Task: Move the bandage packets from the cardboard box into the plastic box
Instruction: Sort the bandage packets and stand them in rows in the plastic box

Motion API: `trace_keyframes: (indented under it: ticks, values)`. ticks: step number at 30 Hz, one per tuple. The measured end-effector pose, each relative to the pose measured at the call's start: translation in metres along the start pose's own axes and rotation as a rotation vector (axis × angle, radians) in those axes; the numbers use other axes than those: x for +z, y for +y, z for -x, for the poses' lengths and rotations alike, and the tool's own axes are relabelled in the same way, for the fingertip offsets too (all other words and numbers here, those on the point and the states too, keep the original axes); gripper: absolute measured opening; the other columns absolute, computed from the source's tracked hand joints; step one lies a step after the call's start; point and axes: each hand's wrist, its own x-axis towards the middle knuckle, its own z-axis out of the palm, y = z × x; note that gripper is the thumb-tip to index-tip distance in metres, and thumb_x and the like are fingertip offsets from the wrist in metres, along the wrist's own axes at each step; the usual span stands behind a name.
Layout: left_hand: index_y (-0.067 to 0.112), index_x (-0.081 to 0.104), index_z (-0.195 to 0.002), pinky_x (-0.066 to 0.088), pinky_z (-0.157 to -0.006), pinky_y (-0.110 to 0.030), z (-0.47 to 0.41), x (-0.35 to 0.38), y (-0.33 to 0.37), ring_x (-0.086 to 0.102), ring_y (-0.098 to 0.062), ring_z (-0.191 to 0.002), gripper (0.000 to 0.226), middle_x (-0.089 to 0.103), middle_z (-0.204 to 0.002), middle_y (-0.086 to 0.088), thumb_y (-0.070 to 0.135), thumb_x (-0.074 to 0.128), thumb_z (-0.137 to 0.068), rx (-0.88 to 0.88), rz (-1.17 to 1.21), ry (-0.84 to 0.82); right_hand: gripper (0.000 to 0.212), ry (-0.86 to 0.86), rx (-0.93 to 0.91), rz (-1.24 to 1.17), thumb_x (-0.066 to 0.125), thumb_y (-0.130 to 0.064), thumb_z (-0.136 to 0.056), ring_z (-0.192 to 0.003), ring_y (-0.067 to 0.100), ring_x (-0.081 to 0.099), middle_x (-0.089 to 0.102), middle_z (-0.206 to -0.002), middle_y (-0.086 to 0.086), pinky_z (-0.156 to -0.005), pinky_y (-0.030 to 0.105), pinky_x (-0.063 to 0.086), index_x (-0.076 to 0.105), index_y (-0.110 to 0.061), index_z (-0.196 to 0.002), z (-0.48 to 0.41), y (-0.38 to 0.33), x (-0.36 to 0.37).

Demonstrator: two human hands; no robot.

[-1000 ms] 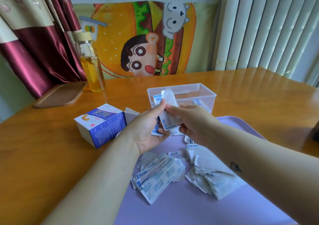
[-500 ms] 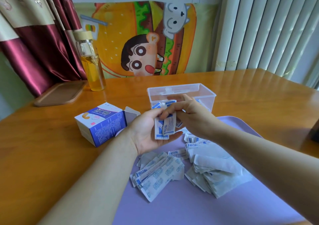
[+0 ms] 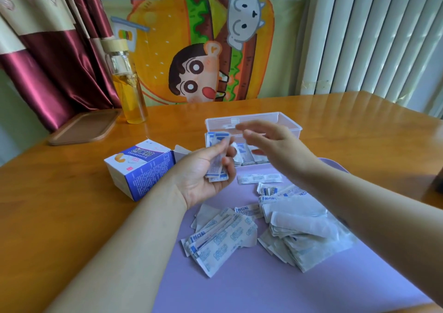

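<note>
The left hand (image 3: 203, 178) is in the middle of the frame, palm up. Its fingers (image 3: 225, 162) and thumb are curled round a small stack of bandage packets (image 3: 217, 168). The right hand (image 3: 275, 144) is just to the right of it. It looks blurry, its fingers are spread out, and it holds nothing. Behind it stands the clear plastic box (image 3: 254, 120) with some packets inside. The blue and white cardboard box (image 3: 139, 168) lies at the middle left, flap open. Two heaps of packets (image 3: 220, 238) lie on the purple mat (image 3: 239, 288) on the bench (image 3: 60, 204).
</note>
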Motion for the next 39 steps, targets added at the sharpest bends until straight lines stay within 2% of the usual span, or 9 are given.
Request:
trace_keyframes:
  ticks: [2,6,12,17,24,29,32,36,39]
  values:
    - [0.01,0.063,-0.093,0.045,-0.046,-0.013,-0.001,-0.003,0.005,0.046,-0.002,-0.043,0.015,0.063,-0.066,0.001,0.018,0.05,-0.094,0.066,0.034,0.076,0.01,-0.086,-0.113,0.199,0.059,-0.022,-0.09,-0.076,0.005,0.058,0.067,-0.083,-0.012,-0.07,0.014,0.045,0.069,-0.024,-0.09,0.009,-0.008,-0.001]
    - [0.01,0.061,-0.1,0.044,-0.05,-0.015,0.0,-0.004,0.01,0.043,-0.004,-0.049,0.018,0.056,-0.059,0.003,0.02,0.046,-0.097,0.128,0.079,0.133,0.022,-0.724,-0.073,0.632,0.07,-0.03,-0.082,-0.088,-0.003,0.054,0.063,-0.096,-0.017,-0.076,0.008,0.041,0.067,-0.031,-0.104,0.031,-0.015,0.016]
    - [0.009,0.061,-0.096,0.043,-0.051,-0.016,0.002,-0.002,0.007,0.042,-0.004,-0.053,0.019,0.052,-0.061,0.002,0.02,0.046,-0.098,0.114,0.061,0.141,0.03,-0.825,-0.018,0.781,0.071,-0.031,-0.08,-0.095,0.007,0.055,0.049,-0.087,-0.02,-0.08,0.019,0.042,0.063,-0.03,-0.109,0.028,-0.016,0.034]
    - [0.01,0.062,-0.096,0.041,-0.057,-0.016,0.001,-0.003,0.005,0.04,-0.003,-0.054,0.018,0.051,-0.063,0.002,0.019,0.047,-0.097,0.101,0.062,0.162,0.032,-0.865,0.038,0.816,0.073,-0.034,-0.078,-0.097,0.011,0.055,0.053,-0.096,-0.012,-0.069,0.011,0.038,0.062,-0.024,-0.106,0.019,-0.013,0.039]
    - [0.01,0.061,-0.098,0.041,-0.057,-0.017,0.001,-0.005,0.008,0.04,-0.004,-0.053,0.016,0.052,-0.062,0.002,0.018,0.047,-0.096,0.109,0.062,0.167,0.021,-0.841,0.12,0.719,0.073,-0.04,-0.078,-0.079,0.009,0.066,0.057,-0.078,-0.022,-0.066,0.015,0.043,0.064,-0.028,-0.092,0.014,-0.009,0.028]
    - [0.01,0.061,-0.098,0.042,-0.052,-0.016,0.0,-0.007,0.011,0.039,-0.004,-0.053,0.015,0.05,-0.062,0.002,0.017,0.048,-0.096,0.126,0.046,0.169,0.011,-0.731,0.158,0.552,0.073,-0.036,-0.078,-0.072,0.007,0.059,0.07,-0.081,-0.005,-0.076,0.027,0.045,0.066,-0.028,-0.076,0.008,-0.006,0.014]
    - [0.01,0.061,-0.097,0.042,-0.047,-0.015,-0.001,-0.012,0.013,0.039,-0.004,-0.049,0.015,0.049,-0.061,0.004,0.018,0.048,-0.096,0.148,-0.033,0.192,0.01,-0.661,0.232,0.397,0.073,-0.035,-0.078,-0.069,0.007,0.056,0.068,-0.073,-0.007,-0.073,0.027,0.042,0.068,-0.03,-0.071,0.006,0.0,0.001]
    - [0.013,0.063,-0.09,0.035,-0.042,-0.013,-0.002,-0.017,0.015,0.038,-0.002,-0.041,0.02,0.052,-0.058,0.005,0.031,0.053,-0.094,0.119,-0.224,0.223,0.013,-0.414,0.346,-0.017,0.071,-0.016,-0.079,-0.067,0.014,0.051,0.056,-0.072,0.009,-0.065,0.02,0.042,0.063,-0.006,-0.075,0.003,0.012,-0.009]
    - [0.014,0.066,-0.093,0.032,-0.041,-0.013,-0.002,-0.016,0.015,0.041,-0.003,-0.043,0.033,0.06,-0.076,0.001,0.046,0.063,-0.083,0.105,-0.294,0.27,0.031,-0.143,0.405,-0.239,0.068,-0.009,-0.082,-0.059,0.013,0.047,0.052,-0.057,0.004,-0.066,0.023,0.041,0.058,-0.01,-0.052,-0.003,0.023,-0.011]
